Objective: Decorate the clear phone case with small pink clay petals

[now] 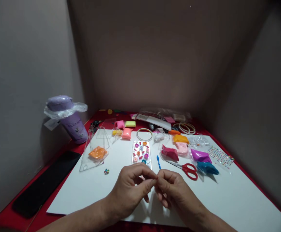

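Where the view begins, at the near edge of a white sheet (82,193) on a red desk (2,220), two bare forearms come in from below and the hands meet in the middle. The left hand (128,190) and right hand (171,190) are curled, with thumbs and forefingers pressed tip to tip against each other. Whether a tiny piece sits between the fingertips cannot be told.

Just behind the fingertips, a small blue tool (158,162) lies on the sheet. Beside it to the left is a clear phone case (141,154) dotted with small coloured flowers and shapes, its near end just beyond the left hand. Red-handled scissors (187,169) lie to the right of the tool, near the right hand. A small bead cluster (106,171) sits to the left.

Further out on the right are packets of soft clay: blue (207,168), purple (200,156), dark red (169,152), pale pink (181,148) and orange (180,139), with a sheet of tiny gem stickers (220,157) beyond them. On the left, a clear bag (98,152) holds an orange lump, and a flat black object (45,183) lies on the desk off the sheet.

At the back are a thin ring (144,134), more clay packets and a purple tumbler (69,119) wrapped in plastic film, against plain walls.
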`<state>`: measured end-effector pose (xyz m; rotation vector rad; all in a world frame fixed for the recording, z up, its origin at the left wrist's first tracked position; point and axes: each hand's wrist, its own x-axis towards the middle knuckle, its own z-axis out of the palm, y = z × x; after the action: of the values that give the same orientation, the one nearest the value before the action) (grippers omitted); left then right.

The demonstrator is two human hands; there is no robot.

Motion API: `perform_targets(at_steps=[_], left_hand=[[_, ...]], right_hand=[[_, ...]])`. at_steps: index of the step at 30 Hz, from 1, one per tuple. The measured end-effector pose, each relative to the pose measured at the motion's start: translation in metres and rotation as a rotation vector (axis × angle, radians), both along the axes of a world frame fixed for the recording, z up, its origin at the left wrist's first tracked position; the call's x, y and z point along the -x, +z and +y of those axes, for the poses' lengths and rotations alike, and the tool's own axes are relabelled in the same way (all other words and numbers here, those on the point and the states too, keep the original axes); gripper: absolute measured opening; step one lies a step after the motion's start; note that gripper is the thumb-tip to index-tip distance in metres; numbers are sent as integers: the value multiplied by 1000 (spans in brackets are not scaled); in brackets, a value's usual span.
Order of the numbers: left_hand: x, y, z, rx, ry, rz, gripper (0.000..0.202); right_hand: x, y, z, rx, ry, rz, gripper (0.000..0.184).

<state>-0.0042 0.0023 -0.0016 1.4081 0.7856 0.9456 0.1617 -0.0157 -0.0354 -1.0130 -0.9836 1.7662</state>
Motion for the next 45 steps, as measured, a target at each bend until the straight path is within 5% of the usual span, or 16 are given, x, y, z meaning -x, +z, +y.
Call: perform_targets(at_steps=[4,10,13,18,22,45], left_hand=[[1,-1,1,-61,6,60,13],[4,1,2,-411,10,182,13],[3,3,1,-290,10,135,11],[-1,8,-2,160,-121,-133,17],[-2,13,-2,310,-226,-296,22],[-1,10,-8,202,-108,-191,13]], right_hand=[[0,-1,0,3,3,8,43],[-1,-3,0,29,21,42,42],[-1,-2,1,24,17,29,43],[-1,-3,3,-24,25,54,44],[-2,-6,2,-34,51,121,44],[-5,-8,1,-66,68,94,41]])
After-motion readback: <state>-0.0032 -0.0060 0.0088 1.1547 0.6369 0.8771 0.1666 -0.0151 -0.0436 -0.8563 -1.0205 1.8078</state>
